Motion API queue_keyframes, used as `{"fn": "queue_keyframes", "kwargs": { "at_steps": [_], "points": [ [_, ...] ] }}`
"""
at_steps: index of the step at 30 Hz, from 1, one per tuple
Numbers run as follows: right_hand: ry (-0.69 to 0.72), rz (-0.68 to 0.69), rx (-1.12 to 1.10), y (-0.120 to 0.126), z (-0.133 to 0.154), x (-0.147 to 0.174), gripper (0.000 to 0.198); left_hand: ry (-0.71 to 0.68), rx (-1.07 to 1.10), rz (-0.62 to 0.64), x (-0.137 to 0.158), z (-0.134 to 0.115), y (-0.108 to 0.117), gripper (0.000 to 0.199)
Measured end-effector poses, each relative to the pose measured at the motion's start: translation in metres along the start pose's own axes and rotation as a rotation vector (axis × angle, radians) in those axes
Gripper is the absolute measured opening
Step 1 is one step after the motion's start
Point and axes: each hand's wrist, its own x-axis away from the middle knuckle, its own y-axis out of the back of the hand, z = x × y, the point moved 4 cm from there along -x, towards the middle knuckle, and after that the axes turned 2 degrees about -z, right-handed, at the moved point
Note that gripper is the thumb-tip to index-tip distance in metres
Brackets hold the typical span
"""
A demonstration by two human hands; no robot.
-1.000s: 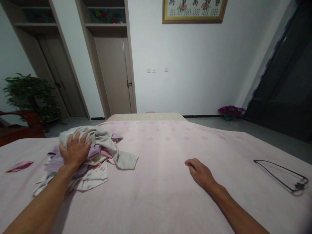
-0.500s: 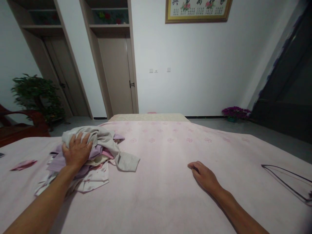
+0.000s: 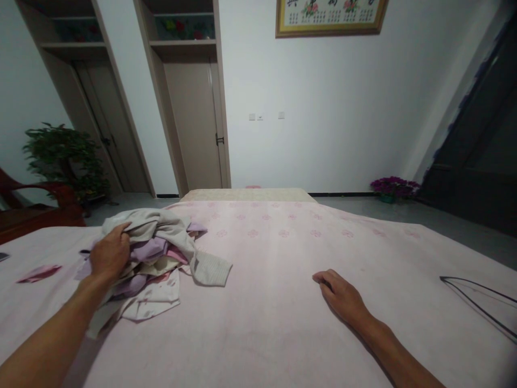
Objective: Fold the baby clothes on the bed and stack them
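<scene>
A heap of crumpled clothes lies at the left of the pink sheet. On top is a light grey garment with a sleeve stretched to the right, its cuff ribbed. Lilac cloth, cream cloth and a white printed garment show beneath it. At the heap's left side, my left hand is closed on the grey garment's edge; its fingertips are partly hidden. My right hand rests on the sheet, loosely curled, with nothing visible in it.
A small pink cloth lies left of the heap, near a dark object at the frame edge. Thin black wire, bent into a loop, lies at right. A wooden chair stands beyond the bed's left side.
My left hand, spread flat on top of the heap before, has slid left and closed on the grey garment's edge. White cloth at the heap's lower left has shifted. My right hand stays put.
</scene>
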Motion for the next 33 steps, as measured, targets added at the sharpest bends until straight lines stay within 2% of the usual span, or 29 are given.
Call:
{"fn": "queue_keyframes", "kwargs": {
  "at_steps": [4, 6, 11, 14, 17, 19, 21, 22, 23, 24, 25, 26, 27, 28, 29, 33],
  "points": [
    [0.014, 0.011, 0.006, 0.000, 0.001, 0.001, 0.031, 0.292, 0.218, -0.107, -0.019, 0.004, 0.017, 0.045],
    [0.017, 0.013, 0.007, -0.001, 0.000, 0.001, 0.032, 0.385, 0.358, -0.153, -0.025, 0.001, 0.021, 0.042],
    [0.016, 0.035, 0.022, -0.002, -0.002, 0.000, 0.031, 0.384, 0.647, -0.273, -0.040, -0.022, 0.032, 0.032],
    [0.019, 0.043, 0.018, -0.002, -0.002, -0.001, 0.031, 0.392, 0.893, -0.313, -0.053, -0.050, 0.041, 0.027],
    [0.022, 0.029, 0.011, -0.002, -0.001, -0.001, 0.030, 0.300, 1.141, -0.232, -0.056, -0.096, 0.047, 0.026],
    [0.018, 0.022, 0.001, -0.001, -0.001, -0.001, 0.030, 0.183, 1.259, -0.104, -0.044, -0.133, 0.049, 0.024],
    [0.004, 0.013, -0.026, -0.001, -0.002, -0.001, 0.029, 0.061, 1.318, 0.087, -0.019, -0.168, 0.048, 0.025],
    [-0.007, 0.005, -0.047, -0.001, -0.003, -0.001, 0.029, -0.003, 1.323, 0.203, -0.003, -0.183, 0.047, 0.028],
    [-0.021, -0.006, -0.071, 0.000, -0.004, -0.001, 0.030, -0.098, 1.305, 0.390, 0.015, -0.198, 0.045, 0.032],
    [-0.038, -0.020, -0.096, 0.000, -0.006, -0.002, 0.031, -0.255, 1.240, 0.675, 0.036, -0.213, 0.041, 0.036],
    [-0.056, -0.035, -0.121, 0.001, -0.009, -0.002, 0.031, -0.388, 1.147, 0.910, 0.057, -0.222, 0.037, 0.038],
    [-0.074, -0.049, -0.146, 0.001, -0.011, -0.003, 0.032, -0.489, 1.038, 1.066, 0.074, -0.226, 0.033, 0.039],
    [-0.091, -0.063, -0.167, 0.001, -0.013, -0.003, 0.033, -0.557, 0.923, 1.135, 0.085, -0.225, 0.027, 0.039],
    [-0.106, -0.075, -0.183, 0.001, -0.015, -0.004, 0.033, -0.583, 0.813, 1.110, 0.090, -0.220, 0.020, 0.038],
    [-0.115, -0.082, -0.192, 0.001, -0.016, -0.004, 0.034, -0.583, 0.704, 1.031, 0.090, -0.212, 0.012, 0.037],
    [-0.086, -0.066, -0.155, 0.001, -0.012, -0.004, 0.032, -0.615, 0.276, 0.598, 0.073, -0.170, -0.026, 0.032]
  ]
}}
